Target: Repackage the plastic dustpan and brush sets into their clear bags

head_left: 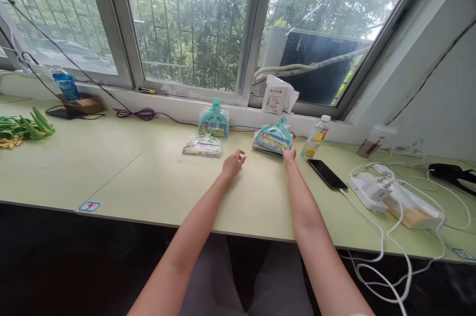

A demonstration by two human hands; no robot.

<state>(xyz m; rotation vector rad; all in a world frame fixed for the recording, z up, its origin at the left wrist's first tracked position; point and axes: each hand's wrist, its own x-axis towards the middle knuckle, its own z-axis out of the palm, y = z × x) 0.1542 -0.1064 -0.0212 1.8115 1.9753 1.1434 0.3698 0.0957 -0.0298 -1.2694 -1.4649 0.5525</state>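
Observation:
Both my arms reach forward over a pale green table (122,172). My right hand (289,155) touches the near edge of a stack of teal mini brush-and-dustpan sets in clear wrap (274,137); its fingers lie under or on the edge and I cannot tell whether they grip it. My left hand (233,163) hovers above bare table with fingers loosely apart, holding nothing. Another wrapped teal set (214,120) leans against the windowsill, and a flat wrapped set (203,146) lies in front of it, left of my left hand.
A drink bottle (315,137) and a black phone (327,174) lie right of the stack. A white power strip (368,191) with cables sits further right. A tissue pack (277,95) rests on the sill. Green clips (26,127) and a blue bottle (66,84) are far left.

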